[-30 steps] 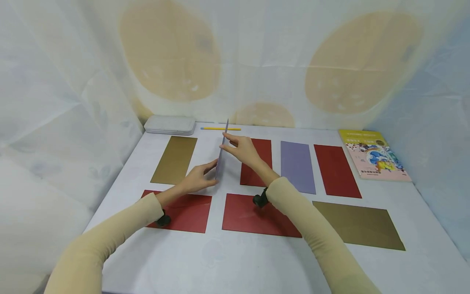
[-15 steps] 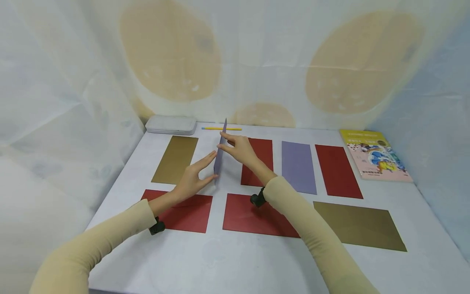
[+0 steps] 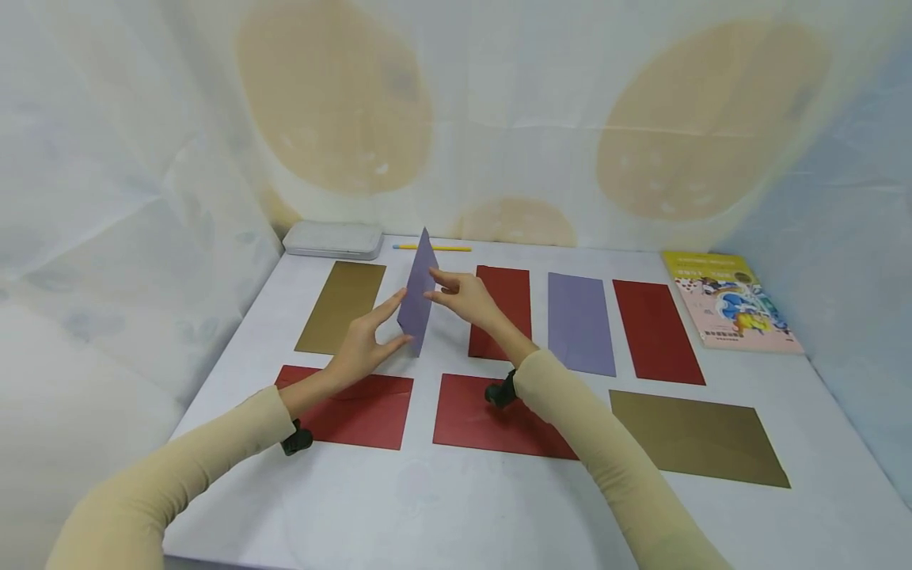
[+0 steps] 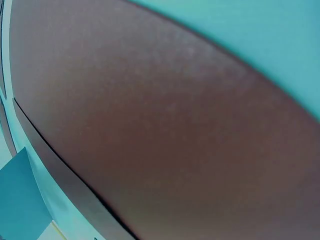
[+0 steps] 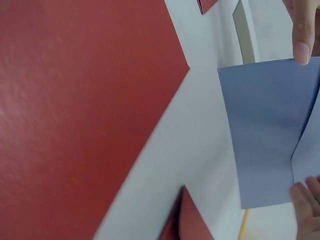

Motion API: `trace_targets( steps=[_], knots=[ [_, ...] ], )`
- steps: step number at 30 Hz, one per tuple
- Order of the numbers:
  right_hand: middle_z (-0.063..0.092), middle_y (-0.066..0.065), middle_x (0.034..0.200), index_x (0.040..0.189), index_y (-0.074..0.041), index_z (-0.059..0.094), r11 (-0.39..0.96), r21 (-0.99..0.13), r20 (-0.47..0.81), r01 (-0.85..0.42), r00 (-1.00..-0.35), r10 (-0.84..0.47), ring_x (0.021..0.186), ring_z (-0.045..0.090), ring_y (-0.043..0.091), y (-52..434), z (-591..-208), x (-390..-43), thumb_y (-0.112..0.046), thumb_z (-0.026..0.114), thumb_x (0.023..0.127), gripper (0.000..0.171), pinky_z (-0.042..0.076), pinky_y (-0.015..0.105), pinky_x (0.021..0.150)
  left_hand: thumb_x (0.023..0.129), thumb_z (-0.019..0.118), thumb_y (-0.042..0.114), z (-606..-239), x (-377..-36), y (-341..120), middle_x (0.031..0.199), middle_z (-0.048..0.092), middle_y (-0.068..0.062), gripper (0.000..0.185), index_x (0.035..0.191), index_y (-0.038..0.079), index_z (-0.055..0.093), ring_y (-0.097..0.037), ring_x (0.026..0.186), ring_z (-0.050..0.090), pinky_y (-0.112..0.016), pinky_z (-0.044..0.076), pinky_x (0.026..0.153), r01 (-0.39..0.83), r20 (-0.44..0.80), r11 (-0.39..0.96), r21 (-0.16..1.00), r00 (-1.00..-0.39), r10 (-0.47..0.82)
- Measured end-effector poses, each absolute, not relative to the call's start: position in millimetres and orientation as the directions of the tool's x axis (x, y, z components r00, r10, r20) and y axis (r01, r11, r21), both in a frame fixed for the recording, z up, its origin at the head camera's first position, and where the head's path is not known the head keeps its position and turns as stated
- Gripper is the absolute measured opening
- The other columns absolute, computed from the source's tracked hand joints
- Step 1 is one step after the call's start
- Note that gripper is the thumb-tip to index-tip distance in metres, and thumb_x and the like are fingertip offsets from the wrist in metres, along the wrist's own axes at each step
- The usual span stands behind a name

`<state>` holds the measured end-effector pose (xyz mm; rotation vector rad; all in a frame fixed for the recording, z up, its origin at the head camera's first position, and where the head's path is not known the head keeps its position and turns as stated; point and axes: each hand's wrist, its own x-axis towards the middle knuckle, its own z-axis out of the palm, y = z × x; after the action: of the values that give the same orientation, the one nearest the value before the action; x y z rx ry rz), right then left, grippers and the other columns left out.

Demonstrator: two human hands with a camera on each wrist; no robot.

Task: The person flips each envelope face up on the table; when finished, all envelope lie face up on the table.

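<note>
Between my two hands a purple envelope (image 3: 419, 297) stands on edge over the middle of the table. My right hand (image 3: 466, 299) pinches it from the right with thumb and fingers. The left hand (image 3: 359, 344) is at its left side, fingers straight, fingertips at the face and thumb by the near lower corner. In the right wrist view the purple envelope (image 5: 265, 130) shows a flap line, with a hand at either end of it. A brownish sheet-like surface (image 4: 165, 120) fills most of the left wrist view, where no hand shows.
Flat on the table lie several red envelopes, one at front centre (image 3: 499, 416), gold ones (image 3: 701, 435) and another purple envelope (image 3: 580, 324). A pale case (image 3: 333, 239) and yellow pencil (image 3: 452, 248) are at the back. A picture book (image 3: 730, 301) lies far right.
The purple envelope has shifted slightly left and turned, so more of its face shows. My left fingers have straightened and spread from the thumb; the right hand keeps its pinch.
</note>
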<state>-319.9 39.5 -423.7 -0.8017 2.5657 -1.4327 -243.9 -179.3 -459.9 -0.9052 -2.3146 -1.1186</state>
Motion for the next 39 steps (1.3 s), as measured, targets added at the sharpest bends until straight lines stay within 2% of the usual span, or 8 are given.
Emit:
trace_targets(
  steps=[6, 12, 19, 24, 28, 31, 35, 39],
  knots=[
    [0.053, 0.008, 0.139, 0.139, -0.007, 0.051, 0.507, -0.756, 0.038, -0.414, -0.801, -0.597, 0.122, 0.054, 0.032, 42, -434, -315, -0.024, 0.068, 0.092, 0.054, 0.047, 0.039, 0.096, 0.076, 0.081, 0.001, -463, -244, -187, 0.142, 0.048, -0.015, 0.078, 0.144, 0.000, 0.043, -0.029, 0.129, 0.047, -0.039, 0.041, 0.101, 0.645, 0.571, 0.493, 0.583, -0.758, 0.316],
    [0.057, 0.011, 0.134, 0.140, -0.011, 0.051, 0.536, -0.720, -0.010, -0.441, -0.765, -0.644, 0.114, 0.057, 0.027, 43, -441, -308, -0.027, 0.069, 0.090, 0.055, 0.048, 0.039, 0.088, 0.074, 0.082, -0.001, -465, -244, -193, 0.141, 0.048, -0.017, 0.077, 0.142, -0.001, 0.046, -0.030, 0.128, 0.047, -0.039, 0.042, 0.100, 0.577, 0.526, 0.463, 0.673, -0.813, 0.249],
    [0.050, 0.010, 0.140, 0.141, -0.008, 0.049, 0.553, -0.681, -0.036, -0.481, -0.732, -0.681, 0.123, 0.053, 0.030, 43, -443, -303, -0.024, 0.070, 0.090, 0.058, 0.045, 0.038, 0.097, 0.076, 0.080, 0.002, -464, -242, -192, 0.135, 0.053, -0.020, 0.067, 0.136, -0.003, 0.051, -0.033, 0.125, 0.050, -0.042, 0.044, 0.097, 0.541, 0.499, 0.442, 0.716, -0.839, 0.217],
    [0.055, 0.013, 0.135, 0.141, -0.004, 0.048, 0.587, -0.598, -0.054, -0.545, -0.704, -0.708, 0.101, 0.057, 0.021, 44, -445, -301, -0.021, 0.071, 0.089, 0.059, 0.044, 0.025, 0.077, 0.078, 0.081, 0.010, -470, -248, -197, 0.136, 0.054, -0.014, 0.065, 0.137, 0.001, 0.053, -0.027, 0.125, 0.050, -0.037, 0.044, 0.098, 0.462, 0.413, 0.492, 0.738, -0.886, 0.212],
    [0.057, 0.014, 0.133, 0.140, -0.002, 0.049, 0.608, -0.512, -0.056, -0.607, -0.683, -0.728, 0.096, 0.056, 0.016, 45, -445, -298, -0.020, 0.071, 0.089, 0.058, 0.041, 0.021, 0.072, 0.078, 0.081, 0.014, -472, -252, -202, 0.132, 0.056, -0.016, 0.062, 0.133, 0.000, 0.056, -0.028, 0.123, 0.052, -0.040, 0.046, 0.096, 0.420, 0.355, 0.547, 0.724, -0.907, 0.227],
    [0.058, 0.012, 0.132, 0.140, -0.003, 0.049, 0.627, -0.469, -0.073, -0.622, -0.680, -0.729, 0.091, 0.055, 0.014, 46, -445, -296, -0.020, 0.071, 0.089, 0.057, 0.040, 0.019, 0.069, 0.077, 0.083, 0.018, -474, -254, -205, 0.125, 0.060, -0.019, 0.061, 0.131, 0.001, 0.059, -0.027, 0.113, 0.058, -0.036, 0.051, 0.086, 0.397, 0.312, 0.627, 0.670, -0.917, 0.247],
    [0.060, 0.012, 0.128, 0.137, -0.001, 0.052, 0.634, -0.458, -0.081, -0.624, -0.681, -0.728, 0.079, 0.050, 0.014, 50, -444, -294, -0.018, 0.072, 0.088, 0.055, 0.036, 0.020, 0.061, 0.077, 0.083, 0.023, -476, -258, -205, 0.122, 0.060, -0.024, 0.062, 0.130, 0.002, 0.060, -0.027, 0.104, 0.061, -0.036, 0.044, 0.071, 0.397, 0.264, 0.703, 0.590, -0.918, 0.297],
    [0.063, 0.013, 0.122, 0.133, 0.001, 0.056, 0.625, -0.462, -0.066, -0.629, -0.678, -0.732, 0.074, 0.051, 0.012, 56, -444, -293, -0.016, 0.073, 0.087, 0.052, 0.038, 0.018, 0.059, 0.078, 0.082, 0.023, -475, -261, -199, 0.128, 0.055, -0.023, 0.062, 0.130, 0.000, 0.059, -0.031, 0.114, 0.057, -0.040, 0.049, 0.082, 0.397, 0.217, 0.712, 0.579, -0.917, 0.335]
  ],
)
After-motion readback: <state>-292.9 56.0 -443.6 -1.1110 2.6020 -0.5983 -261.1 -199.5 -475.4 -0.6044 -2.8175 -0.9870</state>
